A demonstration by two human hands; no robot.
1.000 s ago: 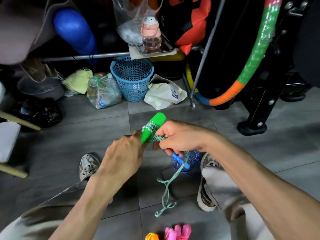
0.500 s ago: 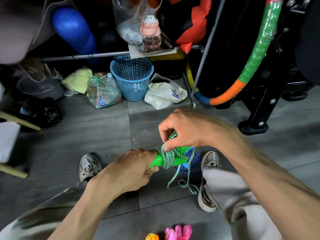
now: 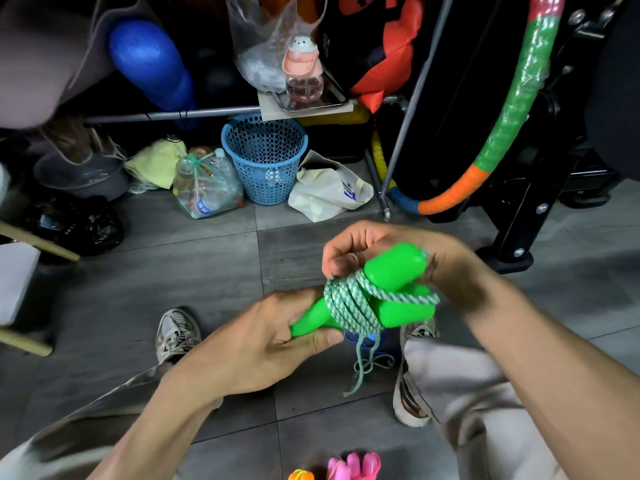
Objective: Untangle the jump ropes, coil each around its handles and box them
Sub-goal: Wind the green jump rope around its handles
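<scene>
Head view: left hand (image 3: 263, 344) wrapped tight round narrow ends of green handles (image 3: 391, 289), those ends mostly hidden in the fist. Right hand (image 3: 391, 251) curled over the upper handle, fingertips pinching green-and-white rope (image 3: 349, 303) coiled about both handles, held above grey floor (image 3: 173, 265). Loose tail dangling below. Blue rope (image 3: 360, 339) largely hidden behind. Pink handles (image 3: 356, 465) cut off at bottom edge.

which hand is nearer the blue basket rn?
Right. The right hand is up at the far end of the green handles, closer to the blue basket. The left hand grips their near end, lower in view and farther from it.
</scene>
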